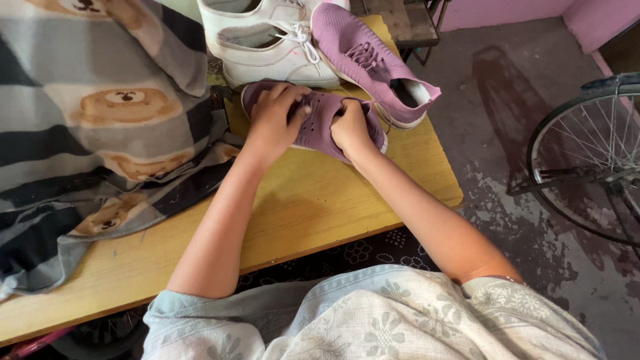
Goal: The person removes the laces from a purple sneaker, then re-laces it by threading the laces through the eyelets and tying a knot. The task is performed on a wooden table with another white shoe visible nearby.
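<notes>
- Hands: left hand [272, 120] and right hand [350, 130] both grip the purple shoe [320, 117], fingers curled on its upper.
- Shoe lies on the yellow wooden surface [320, 200], just beside another purple shoe [370, 57] and white shoes [260, 40].

Place: a home, a lived-in room or covered yard.
Surface [320, 207]: plain yellow wooden top, worn at the edges.
Bedding: striped blanket [100, 120] with bear pattern, heaped on the surface.
Footwear: white sneakers [260, 40] and purple shoes [373, 60], worn household pairs.
Floor [520, 200]: bare stained concrete.
Walls [507, 10]: pink.
Parked: bicycle wheel [593, 160].
</notes>
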